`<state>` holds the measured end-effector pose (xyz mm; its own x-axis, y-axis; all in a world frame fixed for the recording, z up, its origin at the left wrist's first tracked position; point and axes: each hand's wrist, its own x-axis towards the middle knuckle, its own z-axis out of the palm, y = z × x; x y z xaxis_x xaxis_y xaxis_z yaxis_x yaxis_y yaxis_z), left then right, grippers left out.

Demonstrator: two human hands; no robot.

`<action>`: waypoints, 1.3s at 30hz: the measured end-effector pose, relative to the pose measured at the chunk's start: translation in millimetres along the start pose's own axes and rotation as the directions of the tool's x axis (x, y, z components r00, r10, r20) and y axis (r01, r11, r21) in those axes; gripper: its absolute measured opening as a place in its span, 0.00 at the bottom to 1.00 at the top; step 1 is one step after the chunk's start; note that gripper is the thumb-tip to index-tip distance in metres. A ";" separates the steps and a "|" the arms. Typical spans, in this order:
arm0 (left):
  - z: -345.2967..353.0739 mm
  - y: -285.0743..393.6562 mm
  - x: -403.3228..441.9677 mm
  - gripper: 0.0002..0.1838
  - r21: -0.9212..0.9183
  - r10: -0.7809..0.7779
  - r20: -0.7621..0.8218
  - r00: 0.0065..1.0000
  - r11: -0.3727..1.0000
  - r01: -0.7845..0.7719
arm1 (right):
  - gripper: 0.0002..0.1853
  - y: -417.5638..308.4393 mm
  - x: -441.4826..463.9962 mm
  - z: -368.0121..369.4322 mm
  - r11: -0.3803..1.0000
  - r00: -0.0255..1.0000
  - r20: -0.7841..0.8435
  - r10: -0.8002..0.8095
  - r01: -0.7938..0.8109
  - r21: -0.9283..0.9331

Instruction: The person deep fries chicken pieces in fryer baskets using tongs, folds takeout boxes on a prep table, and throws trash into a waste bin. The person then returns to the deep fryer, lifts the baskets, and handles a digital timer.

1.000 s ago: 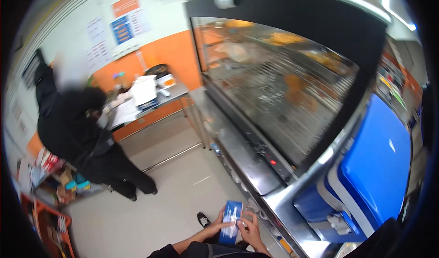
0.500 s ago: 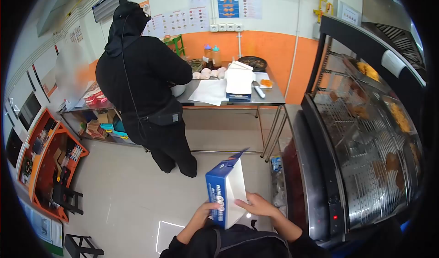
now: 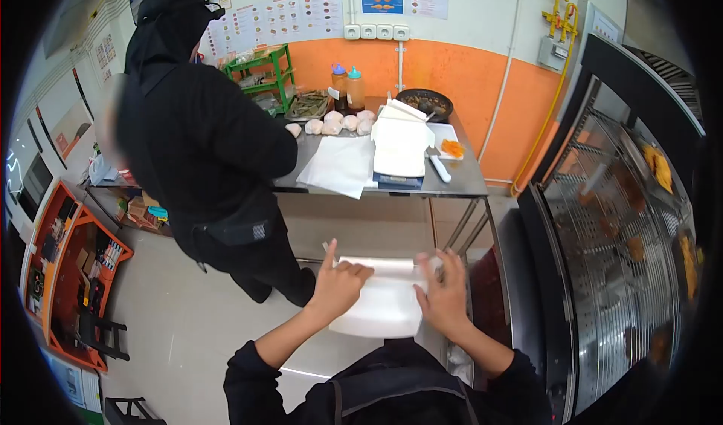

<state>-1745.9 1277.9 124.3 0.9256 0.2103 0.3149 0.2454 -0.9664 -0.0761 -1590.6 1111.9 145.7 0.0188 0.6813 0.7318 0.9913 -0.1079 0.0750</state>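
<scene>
A paper takeaway box [image 3: 380, 312] is in front of my body, its white inside facing up. My left hand [image 3: 339, 285] grips its left edge with bent fingers while one finger points up. My right hand [image 3: 446, 293] is at the right edge, thumb on the inner side and fingers spread outside, slightly blurred. The printed outside is hidden.
A person in black [image 3: 203, 139] stands left at the steel table [image 3: 301, 181]. On it are an opened white box [image 3: 399, 142], paper sheets [image 3: 339, 165], wrapped balls [image 3: 331, 126], sauce bottles [image 3: 354, 90], a knife [image 3: 439, 167] and a pan [image 3: 425, 105]. A glass food warmer [image 3: 625, 236] stands right.
The takeaway box has turned from its blue printed side to its white inside. Both hands have risen to its upper edges. My view has moved closer to the table.
</scene>
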 end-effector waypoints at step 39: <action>105.1 199.1 -54.8 0.16 -0.916 0.515 0.353 0.781 0.361 0.176 | 0.19 -197.8 -466.0 -51.8 -0.728 -0.781 0.374 0.500 -0.613 -0.307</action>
<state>-1717.5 1089.5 -7.5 0.9513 -0.2808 -0.1269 -0.0126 -0.4469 0.8945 -1802.2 778.2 -175.0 0.5293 -0.3153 -0.7877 -0.7733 -0.5612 -0.2951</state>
